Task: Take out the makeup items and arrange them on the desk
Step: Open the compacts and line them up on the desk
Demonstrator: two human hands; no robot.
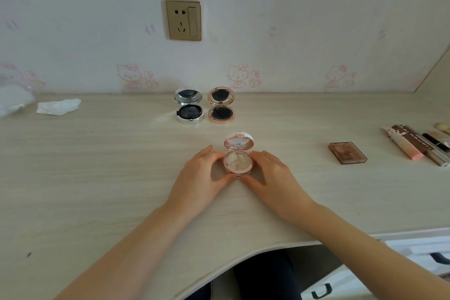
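Bare, sleeveless forearms; dark trousers point(265, 277)

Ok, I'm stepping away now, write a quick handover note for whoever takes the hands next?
Left hand and right hand both grip the open pink compact at the desk's centre.
Done: silver compact and rose-gold compact stand open, side by side near the wall.
Right side: eyeshadow palette and a cluster of tubes.
Left: place the pink compact, then arrange the rest.
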